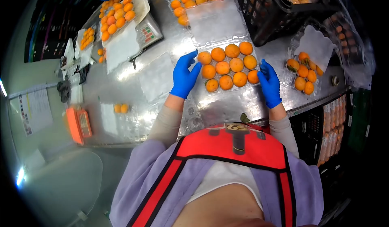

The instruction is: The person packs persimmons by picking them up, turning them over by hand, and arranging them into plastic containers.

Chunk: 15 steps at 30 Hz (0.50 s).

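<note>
On the metal table in front of me lies a clear plastic tray (210,92) with rows of orange fruit (222,68) in it. Its lid (217,21) is folded open on the far side, with a white sheet inside. My left hand (185,74), in a blue glove, is at the tray's left edge, thumb and fingers apart. My right hand (270,83), also gloved in blue, is at the right edge beside the lower fruit, its fingers apart. Both hands frame the tray from its two sides; whether they touch its rim is hard to tell.
A black crate (265,18) holding packed fruit stands at the back right. Another open tray of fruit (302,71) lies right. On the left are a scale (149,31) with a loaded tray, an orange-red box (79,125) and two loose fruits (121,108).
</note>
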Tool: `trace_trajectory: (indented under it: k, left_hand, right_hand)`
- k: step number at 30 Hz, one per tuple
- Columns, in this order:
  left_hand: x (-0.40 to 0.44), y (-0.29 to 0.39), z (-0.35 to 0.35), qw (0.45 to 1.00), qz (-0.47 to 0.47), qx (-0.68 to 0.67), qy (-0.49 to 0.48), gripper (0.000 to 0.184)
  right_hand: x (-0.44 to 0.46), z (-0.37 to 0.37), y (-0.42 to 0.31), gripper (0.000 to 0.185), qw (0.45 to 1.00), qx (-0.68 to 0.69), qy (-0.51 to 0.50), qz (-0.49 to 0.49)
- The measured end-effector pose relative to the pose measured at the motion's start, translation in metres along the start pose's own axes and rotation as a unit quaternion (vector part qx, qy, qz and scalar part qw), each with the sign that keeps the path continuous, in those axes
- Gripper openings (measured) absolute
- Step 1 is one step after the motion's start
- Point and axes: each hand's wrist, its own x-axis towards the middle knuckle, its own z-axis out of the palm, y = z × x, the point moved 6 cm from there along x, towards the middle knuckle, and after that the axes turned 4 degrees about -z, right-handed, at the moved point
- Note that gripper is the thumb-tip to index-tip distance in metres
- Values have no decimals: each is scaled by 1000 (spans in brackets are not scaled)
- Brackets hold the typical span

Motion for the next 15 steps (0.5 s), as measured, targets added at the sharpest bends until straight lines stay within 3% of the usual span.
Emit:
trace_trajectory:
  k: [10, 13, 15]
  left_hand:
    - [-3, 13, 16, 998, -10, -51, -24, 38]
    - [-18, 50, 43, 981, 169, 90, -39, 44]
    - [-22, 67, 59, 976, 180, 104, -62, 47]
  right_hand:
    - [-11, -15, 3, 38, 999, 37, 24, 30]
    - [-11, -12, 0, 37, 997, 61, 19, 52]
    - [-11, -13, 0, 36, 995, 75, 19, 64]
